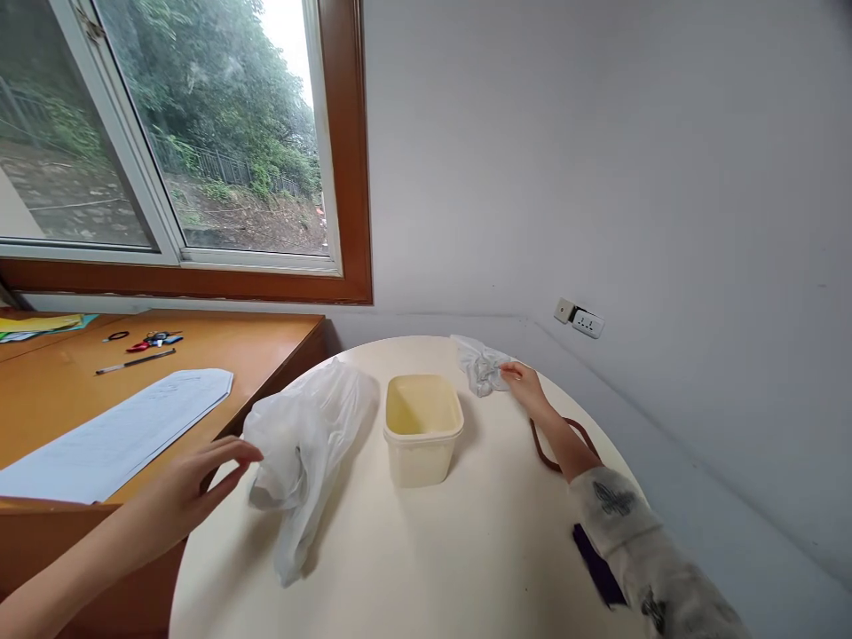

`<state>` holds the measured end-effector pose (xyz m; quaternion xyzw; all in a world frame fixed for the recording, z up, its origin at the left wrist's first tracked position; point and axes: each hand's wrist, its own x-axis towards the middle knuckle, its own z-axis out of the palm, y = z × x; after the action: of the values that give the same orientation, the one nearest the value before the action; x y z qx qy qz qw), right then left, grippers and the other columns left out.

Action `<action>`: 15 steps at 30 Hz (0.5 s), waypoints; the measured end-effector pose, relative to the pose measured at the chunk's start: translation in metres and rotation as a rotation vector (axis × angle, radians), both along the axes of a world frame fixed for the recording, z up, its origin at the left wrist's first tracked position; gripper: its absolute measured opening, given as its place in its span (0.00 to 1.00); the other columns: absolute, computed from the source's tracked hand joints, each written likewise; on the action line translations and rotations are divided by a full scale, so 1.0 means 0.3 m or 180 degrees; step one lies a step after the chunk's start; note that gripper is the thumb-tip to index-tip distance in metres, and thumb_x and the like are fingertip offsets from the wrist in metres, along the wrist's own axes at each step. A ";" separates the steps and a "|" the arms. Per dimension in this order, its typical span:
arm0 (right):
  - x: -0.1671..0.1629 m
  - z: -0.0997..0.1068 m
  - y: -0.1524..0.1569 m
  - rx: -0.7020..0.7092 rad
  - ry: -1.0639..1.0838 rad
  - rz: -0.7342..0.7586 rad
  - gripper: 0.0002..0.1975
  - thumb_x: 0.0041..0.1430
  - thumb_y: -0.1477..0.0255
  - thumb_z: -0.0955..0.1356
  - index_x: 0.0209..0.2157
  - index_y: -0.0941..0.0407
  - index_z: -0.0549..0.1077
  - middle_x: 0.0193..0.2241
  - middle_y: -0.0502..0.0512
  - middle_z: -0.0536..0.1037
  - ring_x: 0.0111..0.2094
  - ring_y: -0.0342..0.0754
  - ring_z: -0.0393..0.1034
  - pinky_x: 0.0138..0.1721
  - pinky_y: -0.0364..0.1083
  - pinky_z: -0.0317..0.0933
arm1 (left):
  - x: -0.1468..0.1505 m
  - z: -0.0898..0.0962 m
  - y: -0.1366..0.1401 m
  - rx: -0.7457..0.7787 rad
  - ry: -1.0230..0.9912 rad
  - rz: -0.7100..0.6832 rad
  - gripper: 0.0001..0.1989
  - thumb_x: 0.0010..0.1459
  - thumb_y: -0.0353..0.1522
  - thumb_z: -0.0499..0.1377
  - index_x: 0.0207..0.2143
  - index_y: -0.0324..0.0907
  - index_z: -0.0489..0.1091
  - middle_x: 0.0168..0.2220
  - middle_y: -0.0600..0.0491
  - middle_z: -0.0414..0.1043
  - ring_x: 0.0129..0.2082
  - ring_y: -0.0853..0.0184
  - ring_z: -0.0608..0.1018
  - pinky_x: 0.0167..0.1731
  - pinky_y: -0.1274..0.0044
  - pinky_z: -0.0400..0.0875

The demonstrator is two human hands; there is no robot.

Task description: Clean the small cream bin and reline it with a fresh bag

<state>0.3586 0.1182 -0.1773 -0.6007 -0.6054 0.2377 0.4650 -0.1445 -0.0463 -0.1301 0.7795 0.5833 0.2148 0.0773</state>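
Left hand (190,493): fingers spread loosely open, holding nothing, tips just beside the white plastic bag (303,444) slumped on the left of the round table (432,568). Bag looks thin, limp, slippery and very light; best pinched at a bunched fold near the top. Cream tub (422,426) stands mid-table, open and apparently empty; looks stiff and light, take it by the rim. Right hand (525,383): fingertips closed on a crumpled grey bag (480,364) at the far edge; soft, crushes easily. No readable writing or brand anywhere.
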 end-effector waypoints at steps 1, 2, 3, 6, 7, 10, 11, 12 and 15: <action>0.005 -0.001 0.034 -0.0022 -0.0101 -0.0114 0.17 0.49 0.66 0.62 0.40 0.58 0.69 0.42 0.59 0.71 0.44 0.50 0.65 0.46 0.48 0.56 | 0.024 0.015 0.000 0.0182 -0.0127 0.0153 0.09 0.55 0.41 0.51 0.37 0.60 0.68 0.39 0.65 0.73 0.39 0.64 0.74 0.36 0.74 0.70; 0.007 -0.002 0.066 -0.0047 -0.0220 -0.0221 0.19 0.48 0.66 0.62 0.43 0.58 0.68 0.45 0.60 0.69 0.47 0.51 0.63 0.48 0.49 0.54 | 0.055 0.025 -0.001 0.0378 -0.0222 0.0231 0.09 0.55 0.41 0.51 0.39 0.61 0.67 0.41 0.65 0.72 0.41 0.63 0.74 0.37 0.73 0.70; 0.006 -0.003 0.097 -0.0081 -0.0349 -0.0320 0.21 0.47 0.66 0.63 0.45 0.57 0.67 0.48 0.60 0.66 0.50 0.52 0.60 0.50 0.49 0.51 | 0.089 0.029 -0.002 0.0546 -0.0282 0.0240 0.10 0.55 0.41 0.51 0.40 0.61 0.66 0.44 0.65 0.71 0.44 0.63 0.73 0.39 0.72 0.70; -0.006 -0.014 0.175 -0.0287 -0.0724 -0.0521 0.34 0.40 0.66 0.68 0.53 0.53 0.60 0.56 0.60 0.53 0.58 0.56 0.45 0.53 0.51 0.45 | 0.201 0.019 -0.005 0.0806 -0.0361 0.0083 0.16 0.55 0.39 0.52 0.48 0.57 0.61 0.51 0.58 0.65 0.50 0.61 0.69 0.45 0.70 0.68; -0.011 -0.022 0.196 -0.0392 -0.0829 -0.0552 0.38 0.37 0.66 0.70 0.54 0.52 0.58 0.58 0.60 0.49 0.59 0.58 0.41 0.53 0.52 0.45 | 0.237 0.012 -0.006 0.0847 -0.0359 0.0007 0.19 0.55 0.39 0.52 0.50 0.55 0.59 0.53 0.55 0.63 0.51 0.60 0.68 0.46 0.69 0.67; -0.022 -0.052 0.245 -0.0733 -0.1078 -0.0552 0.45 0.33 0.66 0.72 0.56 0.49 0.55 0.60 0.60 0.44 0.60 0.61 0.36 0.51 0.55 0.47 | 0.337 -0.009 -0.010 0.1016 -0.0359 -0.0190 0.24 0.56 0.36 0.53 0.55 0.51 0.54 0.57 0.50 0.56 0.55 0.57 0.64 0.49 0.66 0.65; -0.024 -0.064 0.257 -0.0833 -0.1142 -0.0533 0.45 0.32 0.66 0.72 0.56 0.49 0.55 0.60 0.61 0.44 0.60 0.62 0.36 0.50 0.56 0.48 | 0.368 -0.014 -0.009 0.0997 -0.0321 -0.0259 0.25 0.56 0.36 0.53 0.56 0.51 0.53 0.58 0.49 0.53 0.56 0.57 0.62 0.50 0.65 0.65; -0.026 -0.076 0.265 -0.0917 -0.1198 -0.0517 0.44 0.32 0.67 0.72 0.55 0.50 0.56 0.59 0.62 0.46 0.59 0.63 0.38 0.49 0.56 0.49 | 0.396 -0.018 -0.007 0.0960 -0.0280 -0.0334 0.26 0.56 0.36 0.53 0.56 0.52 0.51 0.59 0.49 0.51 0.57 0.56 0.60 0.50 0.65 0.65; -0.029 -0.109 0.275 -0.1020 -0.1311 -0.0509 0.36 0.36 0.69 0.70 0.52 0.51 0.61 0.55 0.63 0.56 0.55 0.62 0.50 0.45 0.55 0.53 | 0.472 -0.027 0.011 0.0932 -0.0175 -0.0596 0.27 0.56 0.35 0.53 0.57 0.52 0.49 0.61 0.49 0.48 0.60 0.56 0.55 0.52 0.62 0.62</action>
<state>0.3499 0.2006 -0.2099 -0.7482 -0.5925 0.1658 0.2485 -0.0029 -0.0428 -0.1381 0.8272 0.4683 0.3105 -0.0014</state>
